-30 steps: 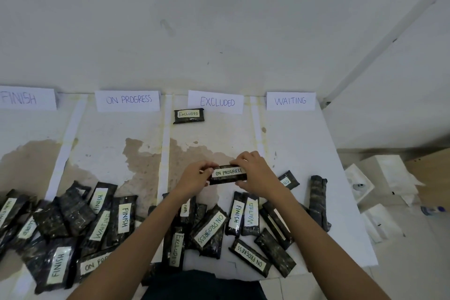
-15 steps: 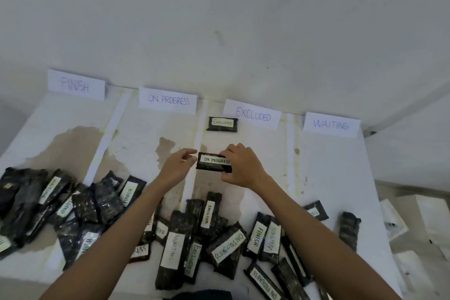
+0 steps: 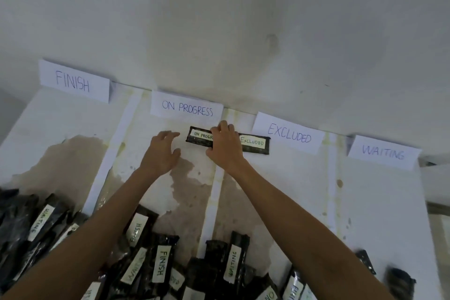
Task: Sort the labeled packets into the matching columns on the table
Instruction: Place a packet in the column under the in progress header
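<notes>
Plainly, the ON PROGRESS packet (image 3: 199,137) lay flat on the worktop (image 3: 370,202) at the far end of the second column, just under the ON PROGRESS sign (image 3: 187,107). It was a long, narrow, black packet with a crinkled, slightly shiny wrapper and a white label stuck along its top face. The dark handwritten letters read "ON PROGR" before the fingers covered the rest.

The right hand (image 3: 225,147) held the packet's right end. Its grip pinched the wrapper, with the fingers curled over the far edge and the thumb at the near edge. The left hand (image 3: 162,153) hovered just left of the packet, apart from it, its grip spread loosely and holding nothing.

Just right of the right hand lay the EXCLUDED packet (image 3: 255,145), of the same black wrapper with a white label. It sat in the third column beneath the EXCLUDED sign (image 3: 288,133). Its left end was hidden behind the hand, so I could not tell whether the two packets touched.

A FINISH sign (image 3: 73,81) and a WAITING sign (image 3: 383,153) headed the outer columns, and white strips (image 3: 214,192) divided the columns. A brown stain (image 3: 187,185) spread over the worktop between the forearms. A pile of packets (image 3: 158,263) crowded the near edge, with labels reading FINISH and WAITING among them
</notes>
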`<state>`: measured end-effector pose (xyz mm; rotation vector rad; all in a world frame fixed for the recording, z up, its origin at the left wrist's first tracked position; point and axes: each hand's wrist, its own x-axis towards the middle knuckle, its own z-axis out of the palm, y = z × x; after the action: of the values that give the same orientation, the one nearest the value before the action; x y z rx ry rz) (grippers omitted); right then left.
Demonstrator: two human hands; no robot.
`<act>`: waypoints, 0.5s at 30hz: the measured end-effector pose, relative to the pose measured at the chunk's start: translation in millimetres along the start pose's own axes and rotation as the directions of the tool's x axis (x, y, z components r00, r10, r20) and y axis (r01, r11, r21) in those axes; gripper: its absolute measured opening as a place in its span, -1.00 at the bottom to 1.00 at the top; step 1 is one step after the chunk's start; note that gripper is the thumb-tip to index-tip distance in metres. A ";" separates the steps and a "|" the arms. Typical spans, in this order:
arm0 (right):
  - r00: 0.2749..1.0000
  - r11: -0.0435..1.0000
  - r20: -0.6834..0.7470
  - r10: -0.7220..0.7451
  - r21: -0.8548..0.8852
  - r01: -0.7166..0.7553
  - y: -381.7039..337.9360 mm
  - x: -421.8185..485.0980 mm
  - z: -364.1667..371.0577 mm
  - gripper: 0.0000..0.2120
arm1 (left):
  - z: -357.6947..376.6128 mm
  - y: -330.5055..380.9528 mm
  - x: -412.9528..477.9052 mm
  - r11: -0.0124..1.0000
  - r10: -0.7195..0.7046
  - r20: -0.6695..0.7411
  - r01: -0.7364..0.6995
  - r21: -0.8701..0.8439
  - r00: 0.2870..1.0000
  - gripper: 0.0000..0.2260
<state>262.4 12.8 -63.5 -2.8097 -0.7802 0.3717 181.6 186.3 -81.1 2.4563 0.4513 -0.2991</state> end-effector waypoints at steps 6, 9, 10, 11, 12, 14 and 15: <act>0.999 0.999 0.049 0.013 -0.050 -0.011 2.9 32.0 18.0 -0.61 | 15.8 3.7 26.9 0.999 0.003 -0.022 -0.002 0.034 1.000 -0.47; 0.999 0.998 0.042 0.020 -0.057 -0.018 5.7 32.9 24.9 -0.61 | 25.8 -1.5 25.2 0.997 0.023 -0.048 -0.019 0.077 0.999 -0.47; 0.999 0.998 0.039 0.013 -0.061 -0.011 6.8 32.8 25.8 -0.61 | 26.4 -2.4 25.1 0.997 0.030 -0.055 -0.026 0.075 0.998 -0.47; 0.999 0.998 0.039 0.002 -0.067 0.001 8.2 32.7 25.9 -0.61 | 25.6 -2.6 25.5 0.998 0.032 -0.057 -0.028 0.063 0.998 -0.46; 0.999 0.997 0.041 -0.011 -0.072 0.014 9.3 32.2 25.1 -0.59 | 24.0 -2.2 26.3 0.999 0.027 -0.057 -0.025 0.045 0.998 -0.46; 0.998 0.996 0.053 -0.027 -0.085 0.032 11.1 30.0 22.5 -0.55 | 19.8 -1.5 26.4 1.000 0.012 -0.043 -0.012 -0.003 0.999 -0.48; 0.998 0.996 0.058 -0.029 -0.085 0.034 11.3 27.1 20.6 -0.53 | 17.5 -1.7 24.6 1.000 0.005 -0.027 -0.006 -0.025 1.000 -0.49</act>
<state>284.2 20.2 -91.0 -2.8742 -0.8719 0.4244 201.6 183.0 -103.5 2.4394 0.4569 -0.2562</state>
